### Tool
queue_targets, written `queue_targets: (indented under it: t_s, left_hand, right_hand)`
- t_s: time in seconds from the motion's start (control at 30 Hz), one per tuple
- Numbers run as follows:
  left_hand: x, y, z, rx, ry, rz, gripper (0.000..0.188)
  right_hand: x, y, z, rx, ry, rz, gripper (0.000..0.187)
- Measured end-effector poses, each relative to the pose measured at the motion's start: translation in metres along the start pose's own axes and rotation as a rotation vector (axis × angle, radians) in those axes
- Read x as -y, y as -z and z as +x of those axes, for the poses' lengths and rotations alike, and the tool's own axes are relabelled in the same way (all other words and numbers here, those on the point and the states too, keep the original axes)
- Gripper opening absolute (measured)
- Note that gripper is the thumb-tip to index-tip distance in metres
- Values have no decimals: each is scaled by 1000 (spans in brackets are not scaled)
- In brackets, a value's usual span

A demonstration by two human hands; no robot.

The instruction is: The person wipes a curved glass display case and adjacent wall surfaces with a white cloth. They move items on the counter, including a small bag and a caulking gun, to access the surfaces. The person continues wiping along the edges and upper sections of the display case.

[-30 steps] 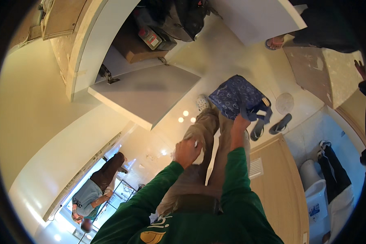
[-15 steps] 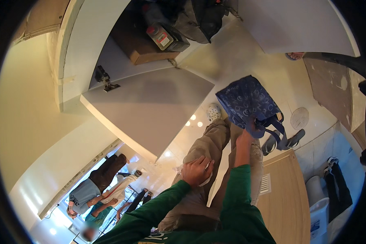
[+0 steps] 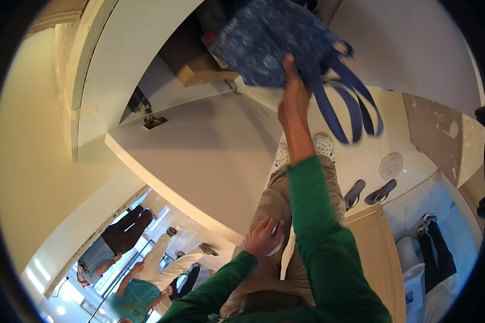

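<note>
From where I stand, I see at the left a smooth cream wall (image 3: 32, 145), and after it a pale cupboard (image 3: 129, 48) with one greyish-white door (image 3: 199, 145) open in the middle and another open panel (image 3: 409, 48) at the far right. The floor (image 3: 364, 161) is of light tiles with a round cover (image 3: 391, 166) in it, and at the right there are a light wooden door (image 3: 374, 253) and a bluish-lit wall (image 3: 452, 202). At the near left, an opening shows a brighter space, while the cream wall has warm, yellowish light.
</note>
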State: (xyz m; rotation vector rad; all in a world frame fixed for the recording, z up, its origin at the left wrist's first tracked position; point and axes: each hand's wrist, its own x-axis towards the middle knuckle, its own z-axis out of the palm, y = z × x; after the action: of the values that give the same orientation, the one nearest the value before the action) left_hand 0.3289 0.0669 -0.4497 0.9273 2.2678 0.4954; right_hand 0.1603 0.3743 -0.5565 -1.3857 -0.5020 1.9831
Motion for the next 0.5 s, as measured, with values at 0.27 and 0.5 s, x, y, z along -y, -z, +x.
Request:
queue_targets:
  t_s: [0.27, 0.5]
  left_hand:
    - [27, -5, -11, 29, -174, 188, 17]
    - [31, -10, -14, 65, -205, 13, 29]
  right_hand:
    - [-73, -169, 84, 208, 247, -57, 58]
    - [-136, -212, 110, 280, 513, -608, 60]
